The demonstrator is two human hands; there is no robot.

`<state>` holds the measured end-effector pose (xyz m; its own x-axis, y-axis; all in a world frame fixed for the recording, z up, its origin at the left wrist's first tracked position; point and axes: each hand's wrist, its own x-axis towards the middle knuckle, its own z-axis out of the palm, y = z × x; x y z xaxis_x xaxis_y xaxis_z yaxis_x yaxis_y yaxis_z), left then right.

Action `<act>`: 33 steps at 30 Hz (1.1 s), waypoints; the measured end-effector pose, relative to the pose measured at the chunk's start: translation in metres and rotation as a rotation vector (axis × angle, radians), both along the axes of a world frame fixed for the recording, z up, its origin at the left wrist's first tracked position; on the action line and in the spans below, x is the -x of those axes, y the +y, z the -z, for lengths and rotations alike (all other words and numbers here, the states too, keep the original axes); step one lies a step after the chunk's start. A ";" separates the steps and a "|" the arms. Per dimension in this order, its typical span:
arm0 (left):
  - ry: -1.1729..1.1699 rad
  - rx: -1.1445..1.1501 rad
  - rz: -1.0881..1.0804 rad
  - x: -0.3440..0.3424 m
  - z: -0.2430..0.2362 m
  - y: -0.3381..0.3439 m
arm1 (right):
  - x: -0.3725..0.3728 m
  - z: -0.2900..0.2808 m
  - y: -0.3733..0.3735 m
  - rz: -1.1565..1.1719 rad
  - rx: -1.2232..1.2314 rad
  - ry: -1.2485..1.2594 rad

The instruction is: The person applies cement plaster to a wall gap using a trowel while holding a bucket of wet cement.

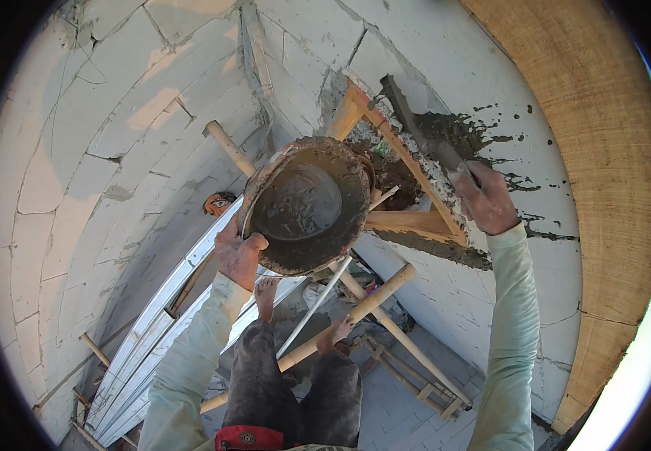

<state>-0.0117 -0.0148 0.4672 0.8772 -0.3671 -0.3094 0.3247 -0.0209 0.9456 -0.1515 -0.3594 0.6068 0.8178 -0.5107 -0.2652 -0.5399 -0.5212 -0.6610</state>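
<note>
Head view: left hand (pixel 239 255) grips the lower-left rim of a mortar-caked bucket (pixel 297 254), thumb over the edge. Wet mortar (pixel 300 201) inside, mouth facing up. Right hand (pixel 487 199) clenched on a trowel (pixel 415 128); its long axis runs up and left from the fist, roughly along the near-parallel side of the timber frame (pixel 409 221) in the block wall (pixel 513 68). Key relation: frame sits between the hands, just left of the right hand, beyond the bucket from the left; right is nearer. Wet mortar smear (pixel 457 134) on the wall just above the right hand, beside the blade. Bamboo pole (pixel 385 293) below both hands.
</note>
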 end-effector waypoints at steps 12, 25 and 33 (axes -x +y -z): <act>0.015 -0.192 0.088 0.002 0.004 0.015 | 0.074 0.005 0.072 -0.127 0.486 0.037; -0.215 -0.309 0.190 0.018 -0.005 0.015 | 0.041 0.139 0.129 -0.422 0.546 0.273; -0.082 -0.080 0.028 0.000 -0.002 0.023 | 0.042 0.082 0.120 -0.367 0.425 0.100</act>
<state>-0.0112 0.0082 0.4689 0.8906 -0.3687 -0.2662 0.2444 -0.1055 0.9639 -0.1938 -0.2397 0.5249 0.9434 -0.2765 -0.1832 -0.3221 -0.8955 -0.3072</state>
